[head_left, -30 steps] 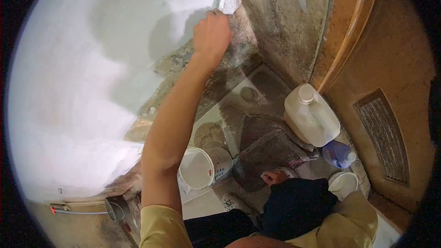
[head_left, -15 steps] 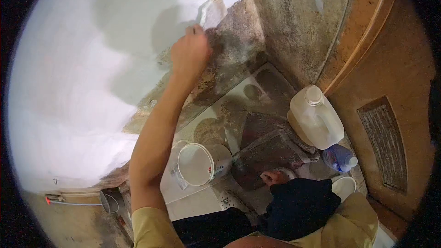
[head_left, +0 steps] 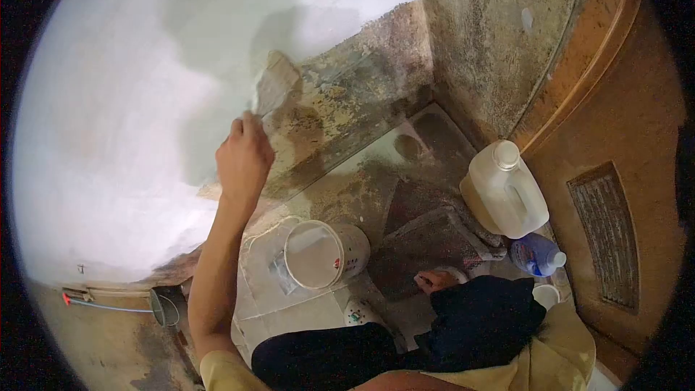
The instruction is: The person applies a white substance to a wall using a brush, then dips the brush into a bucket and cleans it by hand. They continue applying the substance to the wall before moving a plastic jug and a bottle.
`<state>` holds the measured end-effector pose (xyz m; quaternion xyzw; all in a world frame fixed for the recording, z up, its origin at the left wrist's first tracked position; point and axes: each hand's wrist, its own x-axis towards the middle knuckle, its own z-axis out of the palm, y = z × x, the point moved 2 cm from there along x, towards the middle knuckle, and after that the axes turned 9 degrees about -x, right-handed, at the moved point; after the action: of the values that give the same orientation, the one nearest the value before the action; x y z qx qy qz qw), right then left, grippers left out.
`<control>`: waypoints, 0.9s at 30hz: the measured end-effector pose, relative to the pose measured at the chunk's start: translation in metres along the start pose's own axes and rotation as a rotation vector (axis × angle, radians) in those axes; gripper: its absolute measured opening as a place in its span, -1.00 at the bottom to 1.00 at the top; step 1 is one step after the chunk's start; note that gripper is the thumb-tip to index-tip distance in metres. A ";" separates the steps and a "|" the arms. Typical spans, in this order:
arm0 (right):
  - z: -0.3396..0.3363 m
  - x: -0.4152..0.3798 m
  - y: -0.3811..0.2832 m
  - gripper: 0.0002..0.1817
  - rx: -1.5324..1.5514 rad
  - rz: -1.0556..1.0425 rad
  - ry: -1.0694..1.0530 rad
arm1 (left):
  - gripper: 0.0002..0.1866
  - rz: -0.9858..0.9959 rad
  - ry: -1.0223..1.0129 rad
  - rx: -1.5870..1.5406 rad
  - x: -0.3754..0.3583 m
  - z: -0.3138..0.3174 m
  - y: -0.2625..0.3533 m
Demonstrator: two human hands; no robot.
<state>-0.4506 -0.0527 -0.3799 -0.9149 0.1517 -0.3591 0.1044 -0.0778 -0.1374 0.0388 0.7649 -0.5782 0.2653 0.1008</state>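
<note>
My left hand [head_left: 246, 156] is closed round the handle of a wide paintbrush [head_left: 278, 81]. The pale bristle end lies at the wall [head_left: 108, 137], along the border between the white coating and a stained, bare lower strip [head_left: 347, 94]. White material coats the bristles. Below and to the right of that hand, a white bucket [head_left: 355, 250] stands on the floor, with pale contents inside. I cannot see my right hand; only a yellow sleeve or shirt part [head_left: 565, 347] shows at the lower right.
A translucent jug [head_left: 507, 195] and a blue bottle [head_left: 536, 254] stand by the brown door with its vent [head_left: 603, 235]. A dark mat [head_left: 427, 246] lies near a foot [head_left: 436, 280]. At the lower left is a dark bucket [head_left: 166, 305].
My left hand has moved left and down along the wall with the paintbrush. More of the bare strip is uncovered to view. The camera view has shifted slightly.
</note>
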 end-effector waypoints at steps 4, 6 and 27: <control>-0.020 0.017 -0.010 -0.62 0.345 0.636 -0.391 | -0.79 0.122 -0.016 -0.122 0.048 0.017 0.052; -0.027 0.027 -0.008 -0.65 0.387 0.677 -0.556 | -0.73 0.228 0.003 -0.143 0.077 0.029 0.084; -0.026 0.027 -0.007 -0.72 0.304 0.319 -0.268 | -0.80 0.240 0.113 -0.112 0.188 0.039 0.160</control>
<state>-0.4487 -0.0575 -0.3420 -0.8927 0.2231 -0.2323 0.3153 -0.1811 -0.3615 0.0800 0.6672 -0.6729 0.2854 0.1433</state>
